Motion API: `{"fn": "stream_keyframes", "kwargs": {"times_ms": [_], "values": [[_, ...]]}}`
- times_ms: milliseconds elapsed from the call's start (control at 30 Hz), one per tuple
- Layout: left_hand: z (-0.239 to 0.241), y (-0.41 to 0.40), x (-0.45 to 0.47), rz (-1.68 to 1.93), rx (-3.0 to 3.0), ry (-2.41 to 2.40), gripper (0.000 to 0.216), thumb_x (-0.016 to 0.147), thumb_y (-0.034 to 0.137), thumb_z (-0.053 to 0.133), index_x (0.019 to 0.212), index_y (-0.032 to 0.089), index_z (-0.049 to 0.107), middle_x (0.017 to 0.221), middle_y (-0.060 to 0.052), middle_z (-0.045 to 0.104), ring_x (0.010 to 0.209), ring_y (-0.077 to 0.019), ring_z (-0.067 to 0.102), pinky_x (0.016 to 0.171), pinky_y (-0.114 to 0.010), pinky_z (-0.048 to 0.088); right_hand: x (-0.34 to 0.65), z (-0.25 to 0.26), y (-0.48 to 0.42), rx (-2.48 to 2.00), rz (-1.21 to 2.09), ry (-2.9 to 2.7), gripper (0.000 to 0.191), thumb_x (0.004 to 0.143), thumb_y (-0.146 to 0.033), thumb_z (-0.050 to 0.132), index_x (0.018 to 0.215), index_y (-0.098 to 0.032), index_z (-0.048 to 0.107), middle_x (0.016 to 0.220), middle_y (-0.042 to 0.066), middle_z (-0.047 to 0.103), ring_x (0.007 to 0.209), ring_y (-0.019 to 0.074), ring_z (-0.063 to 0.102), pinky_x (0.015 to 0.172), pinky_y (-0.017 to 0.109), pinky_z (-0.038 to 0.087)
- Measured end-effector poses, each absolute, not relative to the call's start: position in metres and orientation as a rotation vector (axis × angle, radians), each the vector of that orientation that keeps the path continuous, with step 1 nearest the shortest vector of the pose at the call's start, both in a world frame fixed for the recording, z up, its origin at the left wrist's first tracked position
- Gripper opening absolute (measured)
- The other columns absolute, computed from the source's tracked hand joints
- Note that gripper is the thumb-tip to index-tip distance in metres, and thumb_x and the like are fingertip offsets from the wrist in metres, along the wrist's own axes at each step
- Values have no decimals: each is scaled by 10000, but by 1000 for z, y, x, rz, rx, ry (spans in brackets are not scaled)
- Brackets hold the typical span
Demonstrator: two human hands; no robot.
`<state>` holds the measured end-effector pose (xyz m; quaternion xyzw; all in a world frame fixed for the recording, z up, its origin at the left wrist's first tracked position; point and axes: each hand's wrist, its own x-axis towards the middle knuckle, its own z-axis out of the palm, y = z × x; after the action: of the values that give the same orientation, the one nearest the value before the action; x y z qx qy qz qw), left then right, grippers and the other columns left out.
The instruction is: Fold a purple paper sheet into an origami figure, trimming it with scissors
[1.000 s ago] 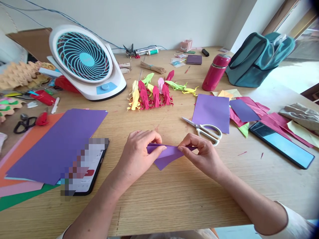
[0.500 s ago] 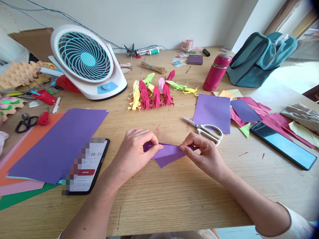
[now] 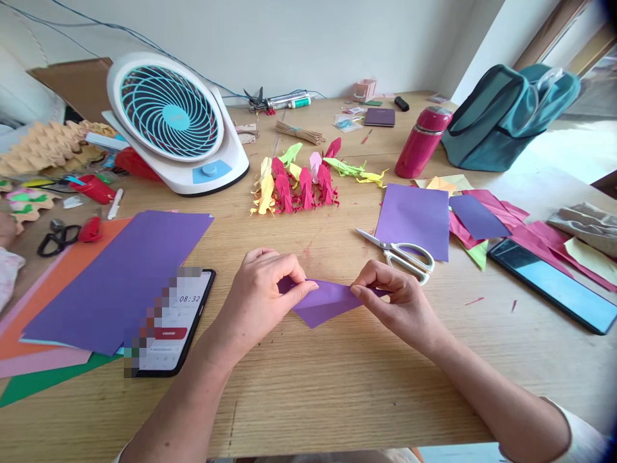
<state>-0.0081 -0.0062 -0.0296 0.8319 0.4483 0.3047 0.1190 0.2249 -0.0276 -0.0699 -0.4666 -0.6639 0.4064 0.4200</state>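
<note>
Purple in colour: gripping folded paper [image 3: 332, 303] over the worktop [image 3: 347, 392], pinching at nine o'clock with left fingers [image 3: 299, 294], at three with right fingers [image 3: 366, 297], equally near; holding long axis nine-to-three, pointing corner [image 3: 313, 319] towards six.

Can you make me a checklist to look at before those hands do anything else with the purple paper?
1. Left hand pinching the folded purple paper: ok.
2. Right hand pinching its other end: ok.
3. Paper edges lined up: cannot tell, the hands cover both ends.
4. Scissors well away from the hands: not ok, the handles lie close beside the right one.
5. Paper figures out of the way: ok, they are farther back on the table.
</note>
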Motion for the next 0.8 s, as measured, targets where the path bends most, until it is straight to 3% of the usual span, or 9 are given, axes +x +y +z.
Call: {"fn": "stream_keyframes", "kwargs": {"times_ms": [567, 800], "values": [[-28, -10, -7, 991, 2520, 1293, 269, 815, 201, 779, 707, 196, 534, 667, 78, 665, 620, -113, 575, 961, -392, 416, 226, -69, -28, -1131, 1008, -1669, 215, 915, -285, 619, 726, -186, 597, 689, -12, 563, 623, 105, 503, 550, 236, 383], [-25, -10, -8, 917, 2570, 1264, 47, 870, 223, 730, 902, 237, 698, 780, 55, 735, 711, -141, 598, 923, -384, 397, 227, -71, -28, -1126, 1014, -1677, 223, 925, -293, 621, 729, -189, 592, 689, -18, 556, 628, 103, 497, 556, 236, 376]]}}
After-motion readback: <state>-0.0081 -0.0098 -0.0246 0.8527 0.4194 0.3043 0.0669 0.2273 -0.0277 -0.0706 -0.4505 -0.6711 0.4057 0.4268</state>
